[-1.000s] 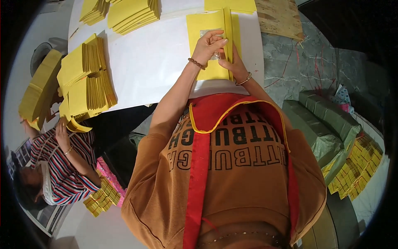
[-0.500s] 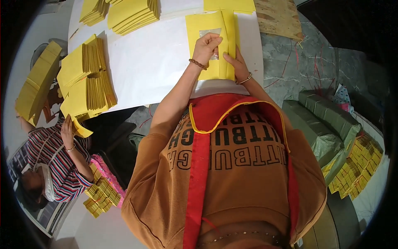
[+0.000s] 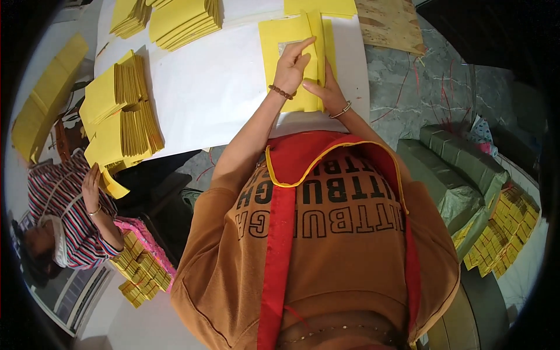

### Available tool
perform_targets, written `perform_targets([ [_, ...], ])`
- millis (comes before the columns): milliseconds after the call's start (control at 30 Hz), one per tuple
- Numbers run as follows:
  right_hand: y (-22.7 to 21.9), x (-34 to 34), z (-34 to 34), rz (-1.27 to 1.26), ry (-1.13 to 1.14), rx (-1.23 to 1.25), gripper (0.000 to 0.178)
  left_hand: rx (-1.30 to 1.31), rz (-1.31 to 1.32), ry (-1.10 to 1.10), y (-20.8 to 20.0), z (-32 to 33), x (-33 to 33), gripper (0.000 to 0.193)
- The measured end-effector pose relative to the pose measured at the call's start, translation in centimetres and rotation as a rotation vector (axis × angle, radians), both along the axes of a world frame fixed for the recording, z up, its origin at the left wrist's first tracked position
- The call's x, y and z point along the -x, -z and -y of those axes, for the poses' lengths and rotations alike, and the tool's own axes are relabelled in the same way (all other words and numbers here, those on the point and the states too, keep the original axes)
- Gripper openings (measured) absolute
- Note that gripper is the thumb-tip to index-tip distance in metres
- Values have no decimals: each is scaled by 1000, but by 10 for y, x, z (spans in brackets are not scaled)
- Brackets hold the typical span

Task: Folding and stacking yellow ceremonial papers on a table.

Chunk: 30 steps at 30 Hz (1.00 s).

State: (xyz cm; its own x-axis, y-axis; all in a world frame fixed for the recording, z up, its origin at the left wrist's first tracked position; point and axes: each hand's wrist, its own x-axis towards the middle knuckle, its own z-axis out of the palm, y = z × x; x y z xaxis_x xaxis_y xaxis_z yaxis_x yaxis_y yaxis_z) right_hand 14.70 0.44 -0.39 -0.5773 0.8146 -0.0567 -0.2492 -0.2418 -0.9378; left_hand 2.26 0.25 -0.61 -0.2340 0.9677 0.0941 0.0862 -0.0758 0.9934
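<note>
On the white table point(image 3: 192, 93) in front of me lies a yellow paper sheet point(image 3: 270, 34) with a raised folded strip point(image 3: 315, 55) along its right side. My left hand point(image 3: 291, 65) lies over the sheet, fingers stretched towards the strip and thumb apart. Partly covered by that hand is a small clear packet point(image 3: 283, 46). My right hand point(image 3: 328, 96) grips the strip from the right, thumb on its near face and fingers along its outer side. More yellow paper point(image 3: 328, 35) shows beneath, to the right.
Stacks of folded yellow paper stand at the table's left point(image 3: 131, 134) and far left point(image 3: 186, 23). A co-worker point(image 3: 70, 204) at the left holds up a long yellow sheet point(image 3: 49, 99). Green wrapped bundles point(image 3: 455, 175) and yellow packs point(image 3: 504, 230) sit at the right.
My left hand has gone from a closed pinch over the packet to stretched fingers at the strip. My right thumb has moved left over the strip. The co-worker's long sheet has moved up.
</note>
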Motion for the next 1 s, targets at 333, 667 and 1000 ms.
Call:
perform_targets([
  [333, 6, 2, -3, 67, 3, -48, 82, 188, -20, 2, 5, -6, 1, 48],
  [667, 7, 10, -2, 55, 3, 0, 80, 304, 313, -19, 1, -1, 14, 28],
  [1000, 21, 14, -1, 39, 64, 38, 62, 25, 273, -245, 15, -4, 6, 13],
])
